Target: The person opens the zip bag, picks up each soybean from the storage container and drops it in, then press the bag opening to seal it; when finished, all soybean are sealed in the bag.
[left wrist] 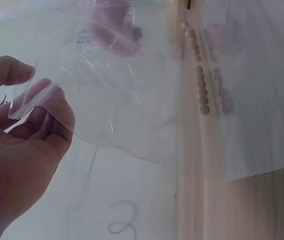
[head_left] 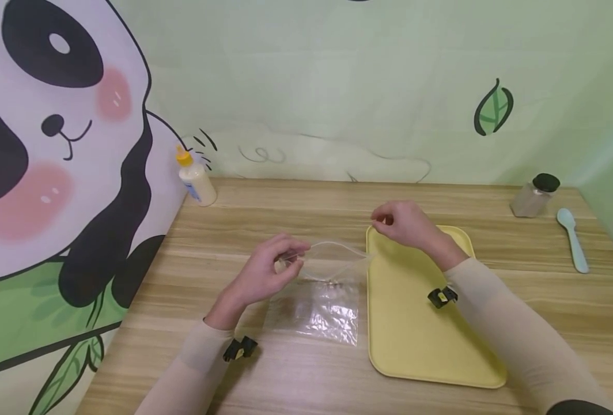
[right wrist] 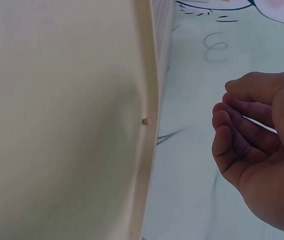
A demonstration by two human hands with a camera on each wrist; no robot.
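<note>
My left hand (head_left: 267, 268) pinches one side of the mouth of a clear zip-top plastic bag (head_left: 314, 314), whose opening gapes. Inside the bag, several small tan round beads (left wrist: 201, 80) lie in a row in the left wrist view. Over the far left corner of a yellow tray (head_left: 426, 340) hovers my right hand (head_left: 407, 225), its fingers loosely curled and thumb close to the index finger. No object shows between those fingertips. One small brown bead (right wrist: 145, 121) sits at the tray's rim in the right wrist view.
A glue bottle with a yellow cap (head_left: 197, 178) stands at the back left. At the back right are a black-lidded jar (head_left: 534, 196) and a light blue spoon (head_left: 573, 239). A printed panda cloth (head_left: 306, 86) hangs behind the wooden table (head_left: 286, 386).
</note>
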